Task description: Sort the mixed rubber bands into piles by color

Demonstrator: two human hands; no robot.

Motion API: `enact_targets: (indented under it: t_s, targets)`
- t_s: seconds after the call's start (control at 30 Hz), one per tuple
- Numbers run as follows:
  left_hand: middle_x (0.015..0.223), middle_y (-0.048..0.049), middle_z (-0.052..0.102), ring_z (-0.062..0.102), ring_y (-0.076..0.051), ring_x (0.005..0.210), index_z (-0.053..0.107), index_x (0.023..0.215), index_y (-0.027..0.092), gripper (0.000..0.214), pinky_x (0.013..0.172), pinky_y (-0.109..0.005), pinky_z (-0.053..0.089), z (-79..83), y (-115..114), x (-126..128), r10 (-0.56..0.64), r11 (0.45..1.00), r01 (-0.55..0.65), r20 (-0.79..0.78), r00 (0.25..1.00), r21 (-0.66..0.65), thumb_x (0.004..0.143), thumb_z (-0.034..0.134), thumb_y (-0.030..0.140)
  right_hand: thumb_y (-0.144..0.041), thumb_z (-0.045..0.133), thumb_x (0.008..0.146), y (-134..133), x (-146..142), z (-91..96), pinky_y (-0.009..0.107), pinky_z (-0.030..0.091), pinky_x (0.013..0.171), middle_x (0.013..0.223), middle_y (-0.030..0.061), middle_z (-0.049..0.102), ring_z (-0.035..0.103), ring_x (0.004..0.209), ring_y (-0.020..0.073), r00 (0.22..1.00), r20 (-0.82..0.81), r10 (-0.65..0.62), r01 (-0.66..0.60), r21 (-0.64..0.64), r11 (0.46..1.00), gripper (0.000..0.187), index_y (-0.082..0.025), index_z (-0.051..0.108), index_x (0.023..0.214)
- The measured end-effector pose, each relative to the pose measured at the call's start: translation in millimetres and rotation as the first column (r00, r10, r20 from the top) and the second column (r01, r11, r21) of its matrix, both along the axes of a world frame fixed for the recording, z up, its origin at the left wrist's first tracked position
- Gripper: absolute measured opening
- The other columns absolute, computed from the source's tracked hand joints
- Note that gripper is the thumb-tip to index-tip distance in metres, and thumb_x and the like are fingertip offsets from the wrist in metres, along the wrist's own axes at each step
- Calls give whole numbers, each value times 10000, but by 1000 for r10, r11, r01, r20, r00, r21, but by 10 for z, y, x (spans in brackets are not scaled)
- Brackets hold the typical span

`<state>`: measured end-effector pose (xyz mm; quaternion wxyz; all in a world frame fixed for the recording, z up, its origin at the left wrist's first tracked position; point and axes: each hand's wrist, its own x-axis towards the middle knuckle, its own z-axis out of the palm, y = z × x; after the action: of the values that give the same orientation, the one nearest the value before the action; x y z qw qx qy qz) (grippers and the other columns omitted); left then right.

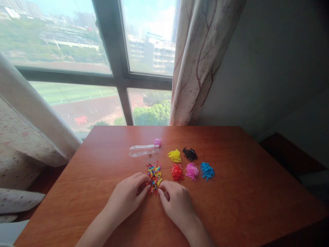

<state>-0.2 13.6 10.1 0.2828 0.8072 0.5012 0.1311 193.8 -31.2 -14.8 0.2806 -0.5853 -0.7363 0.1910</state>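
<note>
A loose pile of mixed-colour bands (155, 173), which look like small elastic hair ties, lies on the wooden table between my hands. At its lower left edge is my left hand (131, 190), thumb and forefinger drawn together against the bands. My right hand (177, 197) rests by the lower right edge, its thumb and forefinger also pinched close; anything in either pinch is too small to make out. Right of the mixed pile lie single-colour heaps: yellow bands (174, 155), black bands (190, 154), red bands (177, 172), pink bands (192, 171) and blue bands (207, 171).
A clear plastic bottle (143, 150) lies on its side behind the mixed pile, a pink top (158, 142) at its right end. The wooden table (244, 192) reaches back to a window (119, 61) with curtains (197, 61) at both sides.
</note>
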Motion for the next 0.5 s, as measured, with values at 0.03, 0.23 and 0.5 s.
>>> enact_targets:
  t_s: [0.03, 0.23, 0.5]
  targets:
    - [933, -4, 666, 615, -163, 821, 636, 936, 244, 163, 709, -231, 427, -3, -2, 2, 2, 1000, -2, -5, 1000, 3, 878, 492, 194, -140, 558, 857, 1, 1, -2, 254, 261, 604, 716, -38, 629, 538, 631, 120, 1000, 2, 0, 0, 1, 1000, 106, -226, 581, 799]
    - [937, -6, 666, 617, -163, 824, 629, 927, 243, 150, 708, -227, 430, -8, -10, 21, -6, 1000, 6, -17, 1000, 16, 879, 494, 199, -132, 537, 860, 6, 4, 0, 251, 264, 606, 726, -34, 636, 548, 642, 122, 1000, 8, 5, -5, 6, 1000, 120, -226, 586, 804]
    - [932, -9, 676, 624, -161, 810, 632, 934, 244, 157, 680, -218, 430, -31, -11, 11, -3, 1000, 3, -4, 1000, 28, 893, 483, 215, -133, 538, 864, 11, 7, 5, 251, 271, 610, 739, -35, 645, 563, 657, 124, 1000, 14, 7, -7, -4, 1000, 118, -227, 588, 814]
